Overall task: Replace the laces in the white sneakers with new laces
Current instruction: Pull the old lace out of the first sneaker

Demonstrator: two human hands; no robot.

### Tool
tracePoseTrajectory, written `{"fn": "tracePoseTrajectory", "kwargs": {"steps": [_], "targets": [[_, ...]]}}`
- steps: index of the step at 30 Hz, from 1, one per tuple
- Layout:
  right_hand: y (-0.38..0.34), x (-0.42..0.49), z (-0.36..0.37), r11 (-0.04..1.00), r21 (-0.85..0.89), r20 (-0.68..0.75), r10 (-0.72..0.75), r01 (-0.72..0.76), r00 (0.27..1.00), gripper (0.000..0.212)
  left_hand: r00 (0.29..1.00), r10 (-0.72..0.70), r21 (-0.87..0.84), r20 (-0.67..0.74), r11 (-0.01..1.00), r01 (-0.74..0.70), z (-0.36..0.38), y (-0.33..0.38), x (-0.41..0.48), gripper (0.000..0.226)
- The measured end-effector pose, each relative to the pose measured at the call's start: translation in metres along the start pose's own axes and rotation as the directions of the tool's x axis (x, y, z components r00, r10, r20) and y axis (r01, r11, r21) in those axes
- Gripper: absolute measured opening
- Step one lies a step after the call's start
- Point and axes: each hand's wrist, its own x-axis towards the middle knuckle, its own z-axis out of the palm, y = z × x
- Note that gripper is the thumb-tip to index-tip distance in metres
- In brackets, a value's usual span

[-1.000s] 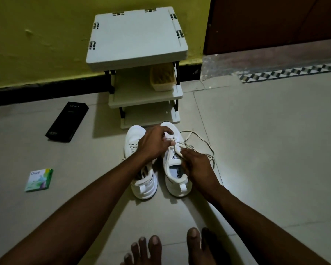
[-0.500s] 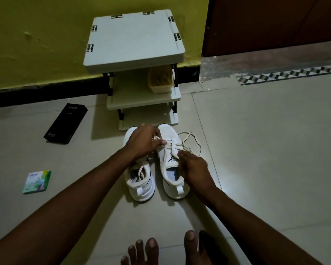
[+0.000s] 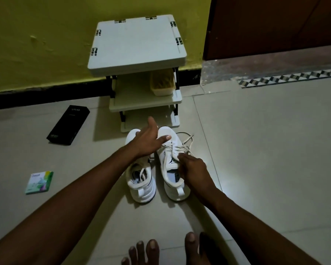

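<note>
The left hand (image 3: 148, 140) reaches out from the lower left of the frame, palm down, its fingers (image 3: 151, 121) straight and spread, thumb stuck out to the side, gripping nothing. It hovers over the toes of the 2 white sneakers at the frame's centre, hiding most of the left sneaker (image 3: 141, 188) front. The right hand (image 3: 193, 169) comes in from the lower right and lies on the right sneaker (image 3: 167, 159). Its fingers curl over the eyelet side with the thumb by the tongue, holding the sneaker. Whether they also pinch the lace (image 3: 187, 139) cannot be told. That lace trails loose onto the floor (image 3: 256, 150) just right of the toe. Both forearms are cut off by the bottom edge, as are the bare toes (image 3: 151, 249).
</note>
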Motion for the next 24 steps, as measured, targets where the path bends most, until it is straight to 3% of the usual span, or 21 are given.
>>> {"fn": "tracePoseTrajectory", "kwargs": {"steps": [5,7,12,15,18,21,23,24], "targets": [[0.000,0.002,0.000,0.999,-0.033,0.031,0.015,-0.014,0.999,0.030,0.999,0.031,0.131,0.015,0.991,-0.033,0.016,-0.006,0.006,0.077],[0.000,0.003,0.000,0.998,-0.060,0.041,0.015,-0.012,0.999,0.034,0.998,0.062,0.194,0.006,0.979,-0.062,0.021,-0.008,0.006,0.078],[-0.002,0.004,-0.001,0.997,-0.082,0.016,-0.004,0.005,1.000,0.035,0.986,0.158,0.121,0.053,0.979,-0.163,0.021,-0.009,0.012,0.065],[-0.003,0.003,-0.001,0.996,-0.092,0.020,-0.006,0.008,1.000,0.039,0.968,0.243,0.234,0.059,0.940,-0.250,0.019,-0.002,0.013,0.065],[-0.004,0.002,-0.002,0.997,-0.074,0.005,-0.013,0.013,1.000,0.043,0.956,0.238,0.414,0.171,0.863,-0.289,0.017,0.005,0.017,0.033],[-0.005,0.001,-0.003,0.996,-0.088,0.001,-0.013,0.014,1.000,0.041,0.951,0.116,0.436,0.286,0.868,-0.237,0.017,0.013,0.022,0.009],[-0.005,0.002,-0.003,0.995,-0.104,0.032,0.001,0.002,0.999,0.035,0.967,0.090,0.452,0.237,0.871,-0.191,0.014,0.019,0.020,0.011],[-0.006,0.002,-0.004,0.995,-0.097,0.044,0.015,-0.011,0.999,0.033,0.988,0.101,0.468,0.113,0.872,-0.143,0.012,0.023,0.020,0.017]]}}
